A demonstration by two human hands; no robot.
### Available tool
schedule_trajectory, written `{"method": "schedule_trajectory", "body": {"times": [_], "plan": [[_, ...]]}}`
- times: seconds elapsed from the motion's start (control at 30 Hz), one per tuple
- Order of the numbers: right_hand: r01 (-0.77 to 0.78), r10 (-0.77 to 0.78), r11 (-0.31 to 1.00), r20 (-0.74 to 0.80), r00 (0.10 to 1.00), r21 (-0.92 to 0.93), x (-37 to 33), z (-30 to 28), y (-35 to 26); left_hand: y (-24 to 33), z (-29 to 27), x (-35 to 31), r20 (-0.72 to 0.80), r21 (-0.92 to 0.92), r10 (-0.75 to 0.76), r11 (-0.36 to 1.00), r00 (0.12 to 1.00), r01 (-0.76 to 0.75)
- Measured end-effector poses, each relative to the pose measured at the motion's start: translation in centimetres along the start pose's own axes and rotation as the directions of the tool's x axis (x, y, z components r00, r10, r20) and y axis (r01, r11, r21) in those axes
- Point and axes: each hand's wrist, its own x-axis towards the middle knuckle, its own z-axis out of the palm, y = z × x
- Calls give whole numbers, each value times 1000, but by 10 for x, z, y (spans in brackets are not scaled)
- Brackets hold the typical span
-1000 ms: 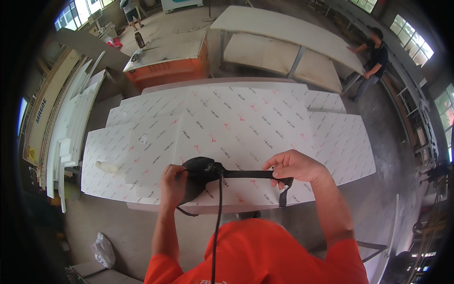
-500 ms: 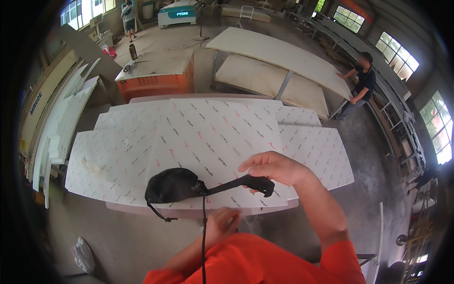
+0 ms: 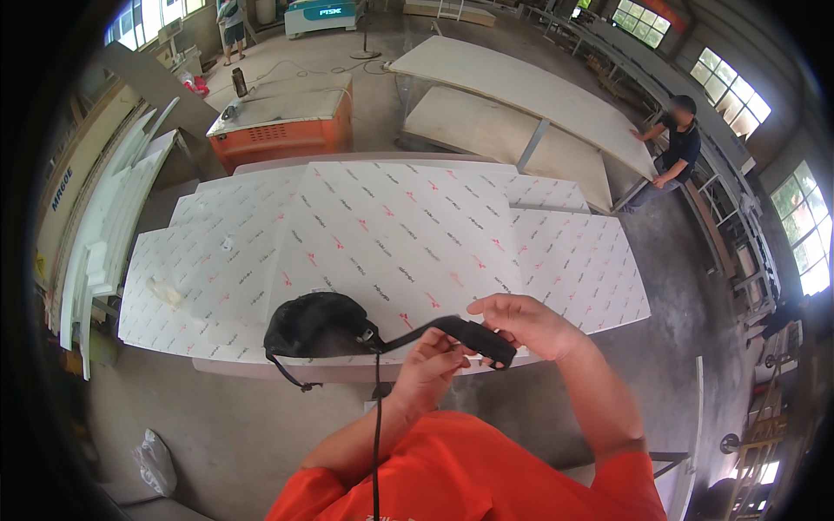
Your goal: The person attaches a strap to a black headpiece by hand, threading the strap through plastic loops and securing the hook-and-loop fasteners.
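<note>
One strap (image 3: 483, 339) leaves the bag (image 3: 314, 326). Your left hand (image 3: 427, 363) pinches it; your right hand (image 3: 540, 330) is by its end (can't tell if gripping).

- Two bare hands (image 3: 425, 372)
- One black pouch (image 3: 314, 326)
- One black strap (image 3: 405, 339)
- One thin black cord (image 3: 377, 434)
- Two other people (image 3: 682, 146)
- One orange cabinet (image 3: 287, 143)
- One dark bottle (image 3: 239, 82)
- One teal-and-white machine (image 3: 320, 17)
</note>
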Motion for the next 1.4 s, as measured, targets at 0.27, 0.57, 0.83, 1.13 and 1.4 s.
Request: {"method": "schedule_trajectory", "body": {"times": [0.27,0.57,0.83,1.13,1.4], "plan": [[-42,39,963,-18,999,-265,7,26,3,7,-14,12,-156,-193,-222,962,962,191],[-9,-894,199,-186,407,-980,25,47,32,17,-28,20,-301,-357,-396,890,867,283],[37,-711,320,-214,670,-947,30,78,61,11,-28,28,-350,-318,-370,911,861,262],[116,-477,720,-367,798,-684,6,53,56,26,-42,-14,-21,299,-624,742,781,601],[217,-428,737,-193,883,-641,1,44,51,42,-20,14,481,828,209,211,851,-520]]}}
